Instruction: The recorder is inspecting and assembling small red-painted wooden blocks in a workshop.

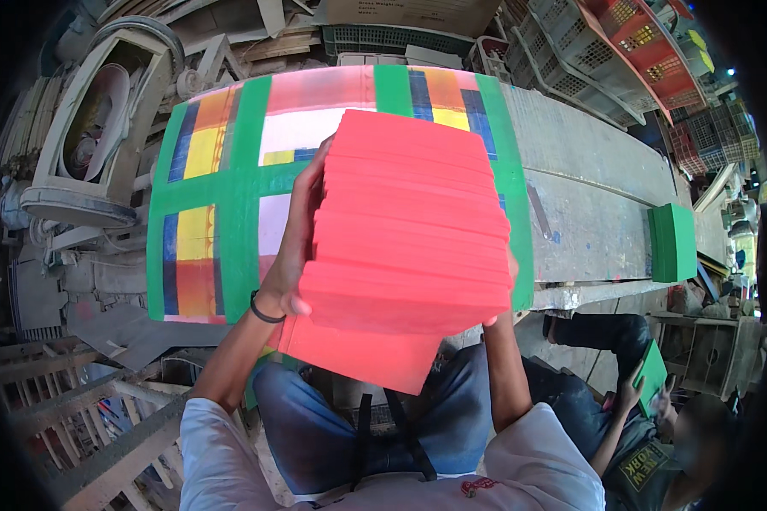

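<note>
A thick stack of red sheets [413, 221] is held up between my two hands over the near edge of the workbench. My left hand [300, 230] presses along its left side, the thumb at the lower corner and a dark band on the wrist. On the opposite side, my right hand [503, 285] is mostly hidden behind the stack; only parts of its fingers show at the edge. Below the stack, close to my lap, a flat red sheet [362, 351] lies at a slant. Whether it touches the stack I cannot tell.
Green bands and coloured panels cover the bench's left part [239, 187]; grey boards [592, 230] form its right. A green stack [673, 243] stands at the right end. Lower right, a seated person holds a green piece [652, 379]. Crates [571, 60] and wooden frames [85, 426] surround the bench.
</note>
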`<action>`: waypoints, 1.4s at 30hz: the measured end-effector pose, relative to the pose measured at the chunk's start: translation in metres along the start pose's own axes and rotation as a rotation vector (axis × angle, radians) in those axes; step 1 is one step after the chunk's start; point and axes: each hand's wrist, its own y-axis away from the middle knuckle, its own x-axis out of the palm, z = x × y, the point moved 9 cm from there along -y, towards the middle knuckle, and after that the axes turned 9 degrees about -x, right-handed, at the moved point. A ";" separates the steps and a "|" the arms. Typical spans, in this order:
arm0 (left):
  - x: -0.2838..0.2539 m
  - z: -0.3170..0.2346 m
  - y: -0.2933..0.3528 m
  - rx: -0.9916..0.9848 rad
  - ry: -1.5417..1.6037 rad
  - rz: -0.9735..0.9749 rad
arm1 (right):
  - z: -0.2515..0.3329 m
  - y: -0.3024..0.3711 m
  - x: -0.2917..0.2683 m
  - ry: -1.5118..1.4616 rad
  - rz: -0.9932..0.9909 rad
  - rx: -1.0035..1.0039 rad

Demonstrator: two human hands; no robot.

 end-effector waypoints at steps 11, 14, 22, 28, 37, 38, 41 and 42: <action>-0.007 0.030 0.016 0.041 -0.053 0.108 | 0.015 0.001 0.017 -0.153 0.148 -0.368; -0.019 0.041 0.027 0.185 -0.232 0.147 | -0.032 0.017 -0.007 0.129 -0.056 0.026; -0.007 0.016 0.031 -0.050 -0.228 0.198 | -0.003 0.021 0.020 -0.348 0.197 -0.058; -0.003 0.011 0.046 -0.242 -0.199 0.129 | 0.011 0.033 0.030 -0.295 0.173 -0.035; -0.010 0.038 0.082 -0.310 -0.194 0.097 | 0.017 0.033 0.047 -0.247 -0.158 -0.075; -0.012 0.043 0.086 -0.277 -0.201 0.085 | 0.018 0.032 0.046 -0.200 -0.198 -0.074; -0.024 0.067 0.102 -0.326 -0.087 0.041 | 0.022 0.031 0.048 -0.165 -0.243 -0.091; -0.017 0.061 0.096 -0.327 -0.080 0.046 | 0.020 0.031 0.046 -0.161 -0.253 -0.110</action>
